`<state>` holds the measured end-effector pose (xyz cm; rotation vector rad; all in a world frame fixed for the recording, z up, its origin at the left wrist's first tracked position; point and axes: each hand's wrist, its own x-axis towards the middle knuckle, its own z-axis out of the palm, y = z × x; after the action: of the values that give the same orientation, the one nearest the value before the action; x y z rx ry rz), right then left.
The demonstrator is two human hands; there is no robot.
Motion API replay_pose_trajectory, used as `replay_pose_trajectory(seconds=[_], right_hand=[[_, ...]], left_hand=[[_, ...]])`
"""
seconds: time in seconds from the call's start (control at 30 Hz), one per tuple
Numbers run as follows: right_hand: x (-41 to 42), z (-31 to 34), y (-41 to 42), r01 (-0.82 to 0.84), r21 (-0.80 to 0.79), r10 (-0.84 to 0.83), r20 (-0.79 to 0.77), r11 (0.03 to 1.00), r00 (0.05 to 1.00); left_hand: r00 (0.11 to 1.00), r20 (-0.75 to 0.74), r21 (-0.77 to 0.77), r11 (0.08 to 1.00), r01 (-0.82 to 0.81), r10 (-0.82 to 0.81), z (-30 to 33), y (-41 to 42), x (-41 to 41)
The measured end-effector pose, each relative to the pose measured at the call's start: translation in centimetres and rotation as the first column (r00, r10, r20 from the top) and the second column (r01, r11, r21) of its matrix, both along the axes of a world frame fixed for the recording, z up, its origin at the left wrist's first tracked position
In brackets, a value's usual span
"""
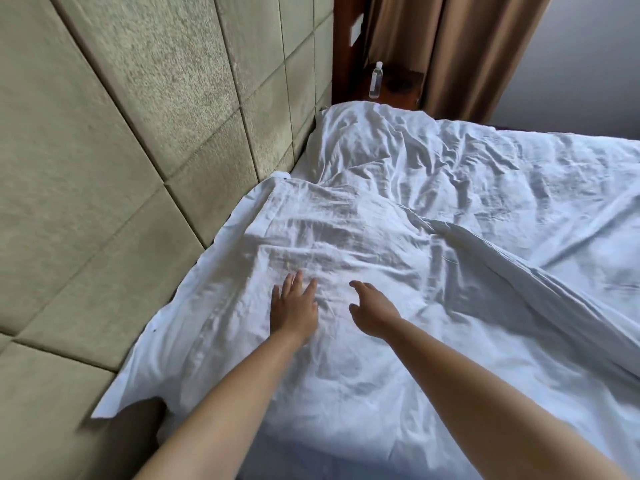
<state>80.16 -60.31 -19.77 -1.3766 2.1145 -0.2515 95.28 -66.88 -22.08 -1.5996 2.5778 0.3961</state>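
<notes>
A wrinkled white duvet (398, 244) covers the bed and bulges over a pillow shape near the headboard. My left hand (293, 308) lies flat on the duvet with its fingers straight and spread. Just to its right, my right hand (372, 311) hovers over or lightly touches the cloth, fingers relaxed and slightly bent, holding nothing. Both bare forearms reach in from the bottom of the view.
A padded beige headboard (138, 150) runs along the left. A second white pillow (360, 133) lies at the far corner. Behind it a clear plastic bottle (376, 80) stands on a dark wooden nightstand (401, 86), with a brown curtain (460, 46) beyond.
</notes>
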Motion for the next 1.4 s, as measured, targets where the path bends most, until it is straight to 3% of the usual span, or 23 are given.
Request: replay_pose_trajectory(seconds=[0.43, 0.73, 1.07, 1.4], right_hand=[[-10.2, 0.9, 21.6, -0.016, -0.119, 0.022, 0.052, 0.993, 0.998], [-17.2, 0.4, 35.3, 0.170, -0.030, -0.170, -0.003, 0.985, 0.985], [-20.6, 0.1, 46.8, 0.428, 0.086, -0.418, -0.115, 0.900, 0.901], [-28.9, -2.4, 56.8, 0.520, 0.111, -0.515, -0.073, 0.847, 0.854]], left_hand=[[0.997, 0.068, -0.079, 0.996, 0.037, -0.031, 4.8, 19.9, -10.3], [0.959, 0.112, -0.051, 0.962, 0.267, -0.260, 5.4, 31.4, -18.9], [0.862, -0.041, 0.030, 0.862, 0.506, -0.505, 1.9, 39.5, -26.1], [0.802, -0.028, 0.130, 0.794, 0.594, -0.596, 0.2, 48.5, -35.2]])
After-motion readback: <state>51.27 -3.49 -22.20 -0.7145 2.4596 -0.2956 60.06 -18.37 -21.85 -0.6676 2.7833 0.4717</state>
